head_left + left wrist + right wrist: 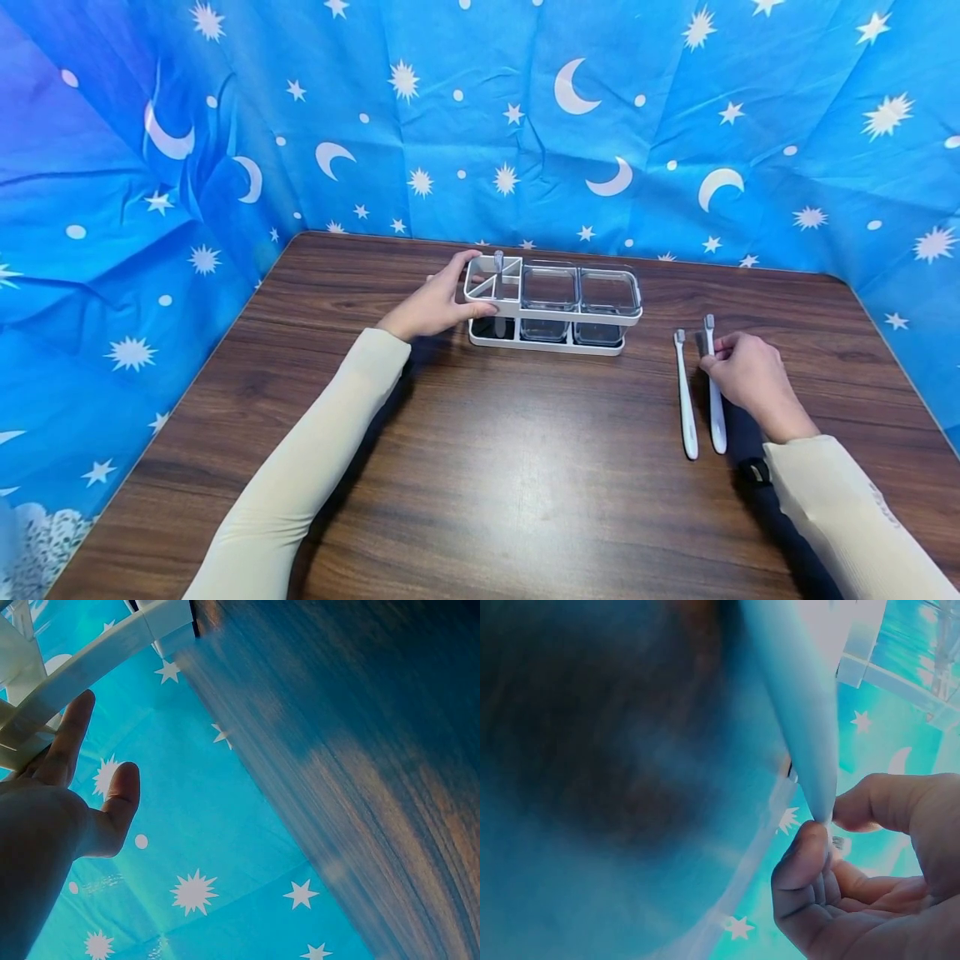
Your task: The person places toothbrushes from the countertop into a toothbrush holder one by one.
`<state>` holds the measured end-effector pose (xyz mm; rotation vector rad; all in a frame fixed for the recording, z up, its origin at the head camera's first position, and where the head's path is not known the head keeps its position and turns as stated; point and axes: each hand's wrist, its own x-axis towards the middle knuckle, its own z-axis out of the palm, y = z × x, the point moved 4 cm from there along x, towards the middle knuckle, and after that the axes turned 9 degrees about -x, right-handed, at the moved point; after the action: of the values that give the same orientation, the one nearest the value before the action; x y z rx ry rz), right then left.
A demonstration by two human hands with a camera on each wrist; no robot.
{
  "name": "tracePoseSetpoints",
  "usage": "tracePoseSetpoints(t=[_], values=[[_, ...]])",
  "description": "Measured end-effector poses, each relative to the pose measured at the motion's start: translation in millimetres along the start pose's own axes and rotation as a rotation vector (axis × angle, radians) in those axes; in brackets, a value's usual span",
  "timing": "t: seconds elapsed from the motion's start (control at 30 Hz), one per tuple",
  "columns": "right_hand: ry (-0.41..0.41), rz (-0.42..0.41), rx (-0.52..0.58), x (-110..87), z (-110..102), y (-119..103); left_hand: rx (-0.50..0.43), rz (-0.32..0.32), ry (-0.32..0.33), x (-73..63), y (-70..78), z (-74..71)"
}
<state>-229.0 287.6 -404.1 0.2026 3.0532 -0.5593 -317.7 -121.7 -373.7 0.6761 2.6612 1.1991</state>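
A white toothbrush holder (555, 310) with two clear cups (609, 293) stands at the back middle of the table. My left hand (438, 304) grips its left end, thumb along the front and fingers toward the back. In the left wrist view the holder's curved rim (82, 671) lies against the fingers. A slim upright toothbrush (498, 265) stands in the divided left section. To the right, my right hand (746, 375) pinches a white toothbrush (716, 408) near its neck; the right wrist view shows its handle (802, 705). Another white toothbrush (686, 408) lies just left of it.
The dark wood table (510, 483) extends in front of both hands. A blue cloth (495, 125) with moons and stars hangs behind the table and along its sides. White lacy fabric (45, 542) shows at the lower left.
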Motion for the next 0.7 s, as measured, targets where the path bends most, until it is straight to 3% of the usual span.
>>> tracePoseSetpoints(t=[0.7], values=[[0.245, -0.026, 0.087, -11.3, -33, -8, -0.007, 0.002, 0.004, -0.7, -2.1, 0.1]])
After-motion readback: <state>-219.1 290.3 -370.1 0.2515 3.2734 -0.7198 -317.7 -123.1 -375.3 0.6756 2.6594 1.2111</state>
